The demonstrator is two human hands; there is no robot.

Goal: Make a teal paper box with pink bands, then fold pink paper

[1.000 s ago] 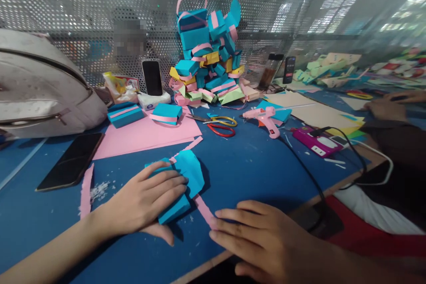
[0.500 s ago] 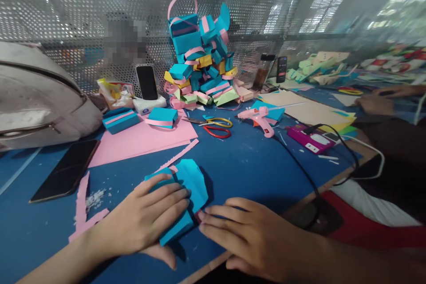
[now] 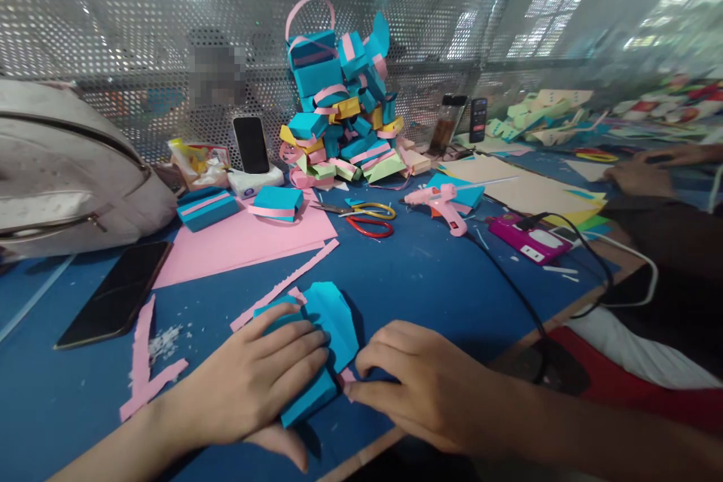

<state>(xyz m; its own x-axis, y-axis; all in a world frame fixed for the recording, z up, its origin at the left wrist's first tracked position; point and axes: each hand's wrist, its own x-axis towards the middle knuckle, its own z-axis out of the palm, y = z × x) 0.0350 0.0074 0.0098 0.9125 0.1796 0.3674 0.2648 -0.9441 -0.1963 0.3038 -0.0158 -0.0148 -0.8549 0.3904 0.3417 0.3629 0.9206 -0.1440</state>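
A small blue paper box (image 3: 310, 398) with a raised rounded flap (image 3: 333, 320) lies on the table in front of me. My left hand (image 3: 276, 369) is laid across its top and holds it down, fingers draped over it and thumb out on the near side. At the box's right edge, my right hand (image 3: 407, 384) pinches the end of a pink paper strip (image 3: 346, 382) between thumb and index finger. Its other fingers are curled. Most of the box top is hidden under my left hand.
Behind stands a stack of blue, pink and yellow paper boxes (image 3: 316, 79). Scissors (image 3: 367, 217), a pink glue gun (image 3: 443, 203), a purple power strip (image 3: 528, 237), a black phone (image 3: 116, 297) and pink sheets (image 3: 242, 245) lie around. A co-worker's hand (image 3: 641, 175) is at right.
The fingers of my right hand have gone from stretched out to a pinch on the pink strip by the box. My left hand stays over the box; the view has shifted slightly.
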